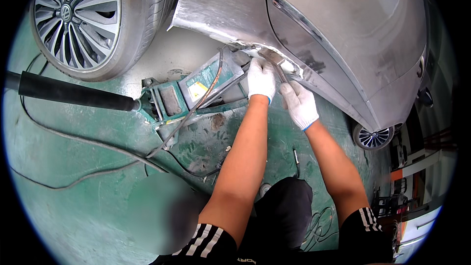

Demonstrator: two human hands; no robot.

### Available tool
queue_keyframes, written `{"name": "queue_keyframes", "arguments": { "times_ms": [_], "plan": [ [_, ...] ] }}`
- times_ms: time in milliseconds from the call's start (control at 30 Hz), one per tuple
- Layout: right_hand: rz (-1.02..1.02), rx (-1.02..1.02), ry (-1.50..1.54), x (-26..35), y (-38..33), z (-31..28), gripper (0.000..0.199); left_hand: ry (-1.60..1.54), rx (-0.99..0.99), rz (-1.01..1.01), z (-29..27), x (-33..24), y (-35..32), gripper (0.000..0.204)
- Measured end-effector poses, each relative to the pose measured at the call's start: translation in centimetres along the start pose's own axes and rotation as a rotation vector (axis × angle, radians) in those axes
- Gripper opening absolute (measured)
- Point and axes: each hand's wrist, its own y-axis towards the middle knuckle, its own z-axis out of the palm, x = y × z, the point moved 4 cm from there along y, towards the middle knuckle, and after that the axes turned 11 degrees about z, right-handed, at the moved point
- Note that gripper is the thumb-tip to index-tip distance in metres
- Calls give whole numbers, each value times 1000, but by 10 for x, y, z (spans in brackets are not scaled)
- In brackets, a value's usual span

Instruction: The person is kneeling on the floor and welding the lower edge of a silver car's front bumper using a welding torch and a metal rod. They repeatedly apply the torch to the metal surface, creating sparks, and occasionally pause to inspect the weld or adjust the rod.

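A silver-grey car has a torn, crumpled sill edge [289,65] with bare metal and white flaking along it. My right hand [300,104], in a white knit glove, is closed round the lower end of a brownish metal hand tool [277,67]. The tool's broader upper end lies against the damaged sill; its exact kind is unclear. Just left of it, my gloved left hand [261,79] is raised to the sill's underside beside the tool, its fingers curled. What those fingers grip, if anything, is hidden.
Under the car stands a green trolley jack [169,100], its black handle [73,91] reaching left. A car wheel [81,19] is at upper left. A grey cable [98,140] and a copper-coloured hose [211,86] cross the jack area. A slim black-ended tool [296,162] lies on the green floor.
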Motion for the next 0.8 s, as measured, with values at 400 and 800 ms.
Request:
{"name": "queue_keyframes", "arguments": {
  "times_ms": [400, 800],
  "plan": [
    [-12, -31, 96, -12, -6, 0, 48, -8, 62, -6, -2, 7, 0, 39],
    [13, -93, 125, -35, -15, 8, 48, 25, 83, -37, 4, 1, -6, 28]
  ]
}}
